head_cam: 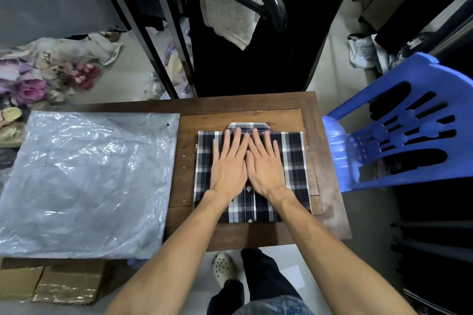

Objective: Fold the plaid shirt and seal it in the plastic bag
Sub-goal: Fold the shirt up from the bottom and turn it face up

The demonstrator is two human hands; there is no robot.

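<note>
The plaid shirt [294, 161], dark blue and white, lies folded into a rectangle on the wooden table [245, 106], collar at the far edge. My left hand [229, 163] and my right hand [266, 163] lie flat side by side on its middle, fingers straight, pointing away from me, pressing the cloth. The clear plastic bag [87, 181] lies flat to the left of the shirt, covering the table's left part and overhanging it.
A blue plastic chair [399, 130] stands close to the table's right edge. Black metal frame bars [163, 59] and a hanging grey cloth [230, 7] rise behind the table. Cardboard boxes [64, 284] sit below the bag. Shoes and clothes litter the floor at left.
</note>
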